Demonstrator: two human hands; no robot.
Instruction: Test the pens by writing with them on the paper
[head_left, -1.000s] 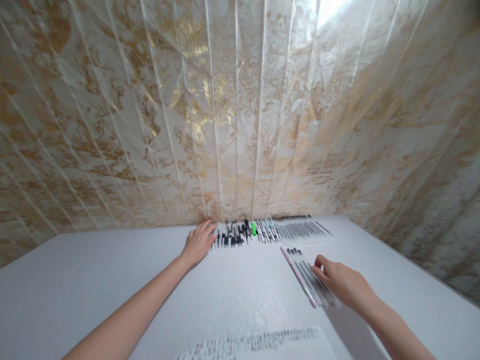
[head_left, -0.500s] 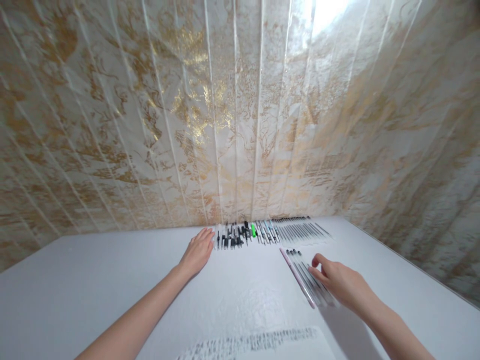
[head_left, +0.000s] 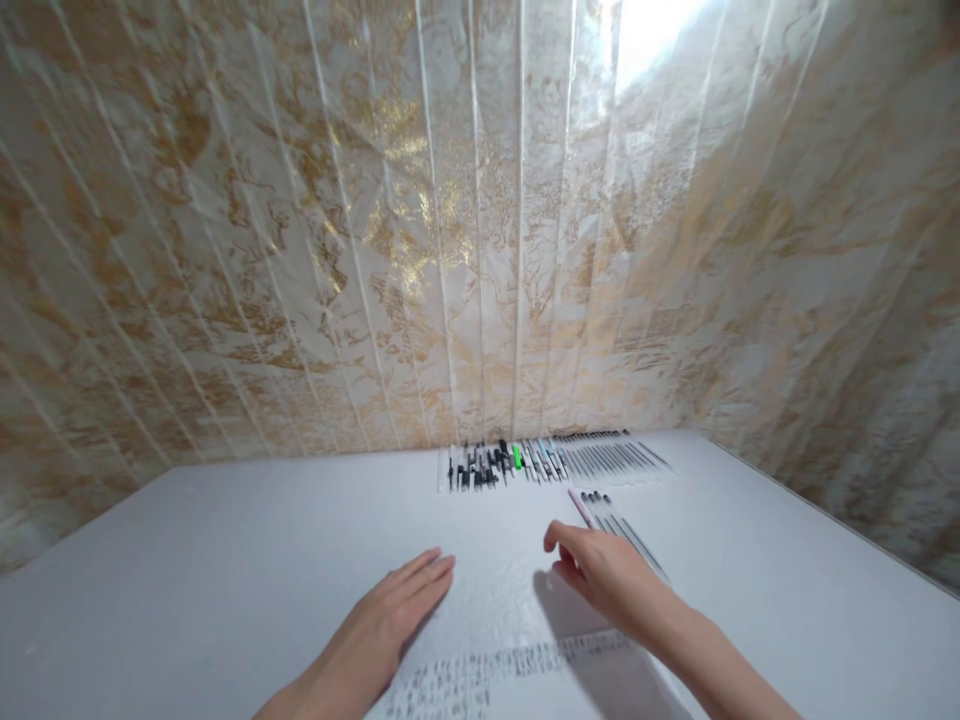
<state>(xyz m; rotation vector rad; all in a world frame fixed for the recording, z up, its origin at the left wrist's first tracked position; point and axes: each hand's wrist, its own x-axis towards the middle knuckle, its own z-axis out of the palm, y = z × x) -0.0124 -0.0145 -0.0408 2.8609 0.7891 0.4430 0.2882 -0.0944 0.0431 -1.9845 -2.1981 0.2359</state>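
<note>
My left hand (head_left: 401, 610) lies flat with its fingers stretched out, over the white tabletop at the left side of a sheet of paper with dark handwriting (head_left: 517, 690). My right hand (head_left: 600, 565) hovers to the right of it, fingers curled and a gap between thumb and index finger. Nothing shows in that gap, and a shadow falls on the table and paper below. Just behind the right hand are a pink pen (head_left: 580, 508) and several clear pens with dark caps (head_left: 619, 525). The hand covers the lower part of the pink pen.
Along the table's back edge runs a row of dark caps and pen parts (head_left: 474, 468), with a bright green piece (head_left: 517, 456) among them. Thin refills (head_left: 619, 460) lie side by side to the right. A gold-patterned sheet (head_left: 480, 250) hangs behind the white table (head_left: 225, 540).
My left hand has come back from the row of pen parts toward the paper. My right hand has moved left, away from the clear pens. The view has shifted slightly.
</note>
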